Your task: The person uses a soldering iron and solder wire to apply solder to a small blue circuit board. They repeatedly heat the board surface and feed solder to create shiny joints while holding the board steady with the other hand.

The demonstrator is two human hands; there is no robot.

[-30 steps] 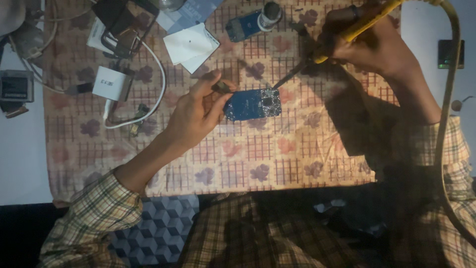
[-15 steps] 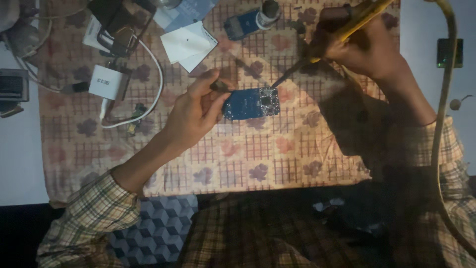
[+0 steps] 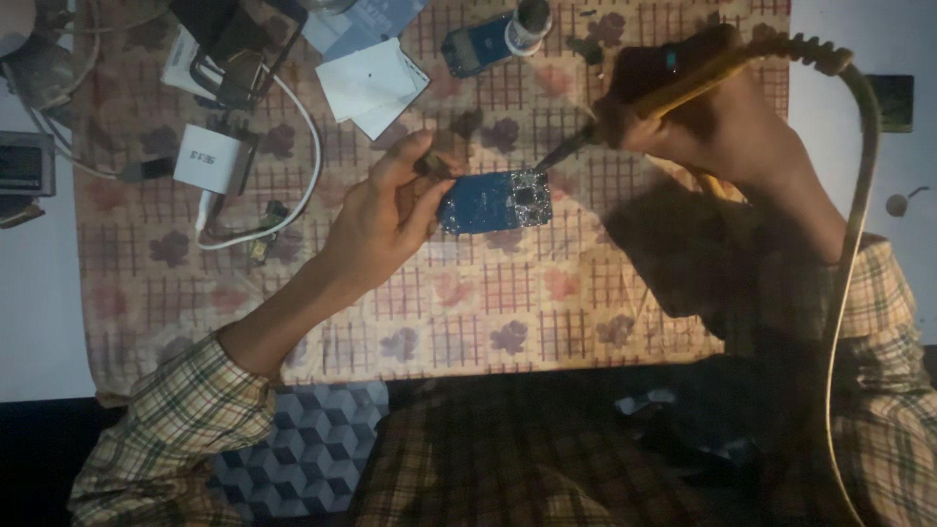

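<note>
We look down on a checked, flower-patterned beige cloth spread over a white table in dim light.

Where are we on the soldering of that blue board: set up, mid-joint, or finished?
Mid-joint, it seems. Done: the blue circuit board lies on the patterned cloth, steadied by the left hand. In hand: the right hand holds the yellow soldering iron, tip at the board's upper right corner. Left: joint quality is too small to tell.

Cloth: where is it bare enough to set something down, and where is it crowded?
Bare: the cloth below the board, toward its near edge, and its left strip below the cable. Crowded: the far-left corner with charger, papers and cables.
</note>
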